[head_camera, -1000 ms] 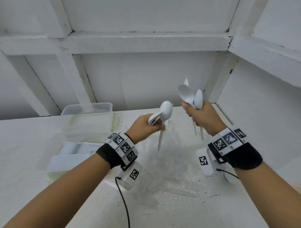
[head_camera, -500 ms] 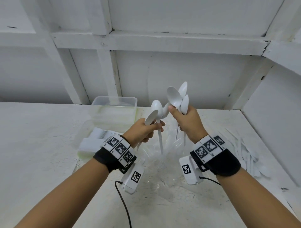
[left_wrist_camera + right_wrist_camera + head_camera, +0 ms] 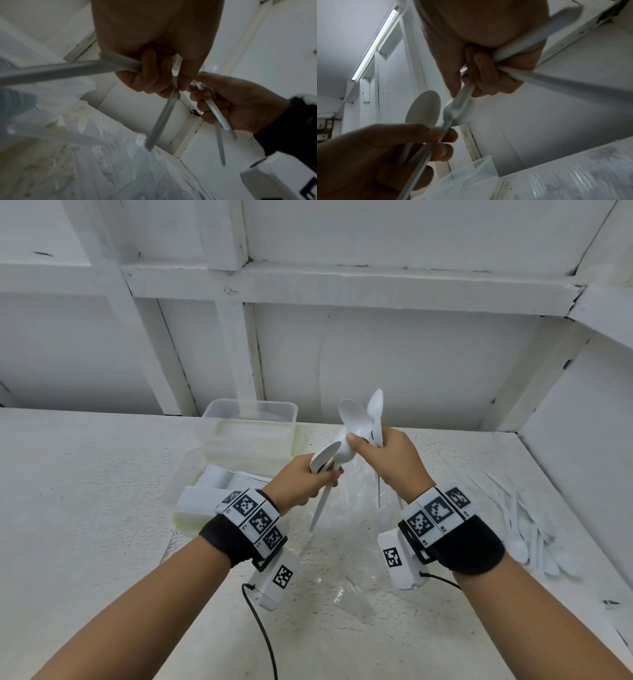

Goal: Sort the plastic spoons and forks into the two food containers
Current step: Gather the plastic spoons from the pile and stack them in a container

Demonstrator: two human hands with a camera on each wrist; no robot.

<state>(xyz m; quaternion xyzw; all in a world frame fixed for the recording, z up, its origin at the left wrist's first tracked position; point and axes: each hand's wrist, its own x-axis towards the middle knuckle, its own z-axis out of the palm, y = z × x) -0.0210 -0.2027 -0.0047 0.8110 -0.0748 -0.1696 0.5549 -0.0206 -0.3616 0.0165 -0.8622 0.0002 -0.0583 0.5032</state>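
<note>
- White plastic spoons (image 3: 356,419) fill both my fists: left hand (image 3: 301,484) is curled round a couple, right hand (image 3: 390,463) round several, bowls up, above a clear bag (image 3: 346,529).
- Risk: the two bunches touch; pulling apart carelessly could snag and drop one.
- Near container (image 3: 191,508) holds forks; far container (image 3: 250,422) looks empty, I can't be sure.
- More spoons (image 3: 527,535) lie loose at right.
</note>
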